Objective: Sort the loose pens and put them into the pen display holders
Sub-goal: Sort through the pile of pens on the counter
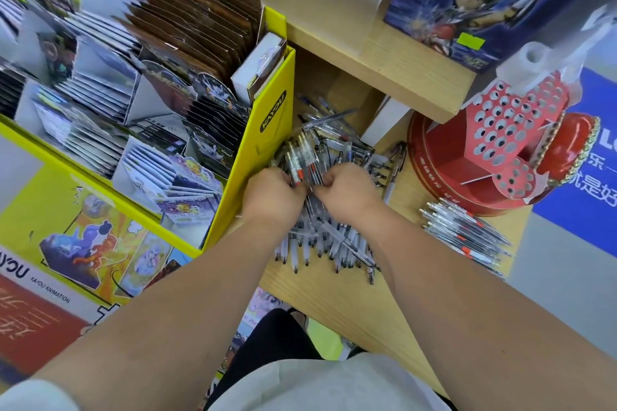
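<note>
Pens all over the shelf (334, 304) here. The main pile (329, 240) sits right in front of the person, jammed between the yellow box (267, 130) and the red holder (510, 120). As far as I can tell, the holder has no pens in its holes. Left hand (273, 192) has its fingers curled tight around a bundle (303, 160) of clear pens with red bands, so my guess is it's the collecting hand. Right hand (347, 190) is right up against it, fingers bent in and pinching at the near end of the same bundle, probably feeding one in or squaring up the ends. A side stack (464, 233) of similar pens lies apart on the right, just beside the holder's base, presumably so sorted ones stay out of the mess. I'd call this mid-sorting, nothing slotted yet.
</note>
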Demonstrator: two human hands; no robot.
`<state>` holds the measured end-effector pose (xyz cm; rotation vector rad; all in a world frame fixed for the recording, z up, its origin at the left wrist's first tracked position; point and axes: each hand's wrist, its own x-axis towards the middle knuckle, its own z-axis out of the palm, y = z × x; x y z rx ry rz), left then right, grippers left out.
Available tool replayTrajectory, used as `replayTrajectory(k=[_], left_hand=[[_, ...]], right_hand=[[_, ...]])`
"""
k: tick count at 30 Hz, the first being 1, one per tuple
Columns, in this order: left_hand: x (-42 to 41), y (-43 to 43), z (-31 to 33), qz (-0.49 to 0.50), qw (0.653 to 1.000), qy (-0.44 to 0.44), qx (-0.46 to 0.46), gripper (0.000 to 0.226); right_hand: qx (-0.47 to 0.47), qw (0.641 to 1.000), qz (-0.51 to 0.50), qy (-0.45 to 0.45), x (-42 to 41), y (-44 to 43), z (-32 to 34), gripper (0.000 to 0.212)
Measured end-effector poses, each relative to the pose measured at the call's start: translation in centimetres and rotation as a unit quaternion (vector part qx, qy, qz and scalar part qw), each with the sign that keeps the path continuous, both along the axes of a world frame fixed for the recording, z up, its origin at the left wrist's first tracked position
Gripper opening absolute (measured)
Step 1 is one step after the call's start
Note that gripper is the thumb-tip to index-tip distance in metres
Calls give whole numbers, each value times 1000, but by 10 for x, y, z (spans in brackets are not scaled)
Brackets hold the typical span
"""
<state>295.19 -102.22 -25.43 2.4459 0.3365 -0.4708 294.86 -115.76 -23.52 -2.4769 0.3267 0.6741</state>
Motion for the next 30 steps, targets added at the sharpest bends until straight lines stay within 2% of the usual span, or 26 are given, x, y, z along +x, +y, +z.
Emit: replayTrajectory(k=[3, 12, 17, 21, 26, 30], left_hand=[[2, -2, 2, 1, 1000, 7, 11, 34], [3, -8, 5, -39, 999, 20, 26, 33], [6, -9, 2, -66, 996, 42, 39, 43], [7, -9, 2, -59, 995, 69, 39, 35], [2, -6, 4, -15, 998, 56, -21, 53], [-6, -3, 14, 42, 993, 32, -108, 43]], right_hand=[[12, 999, -34, -6, -10, -16, 2, 42], [80, 987, -138, -12, -49, -59, 2, 28], [90, 983, -161, 10, -61, -64, -5, 28], [101, 981, -167, 12, -65, -64, -5, 29], [128, 975, -180, -2, -72, -69, 0, 34], [123, 978, -169, -18, -81, -83, 13, 30]])
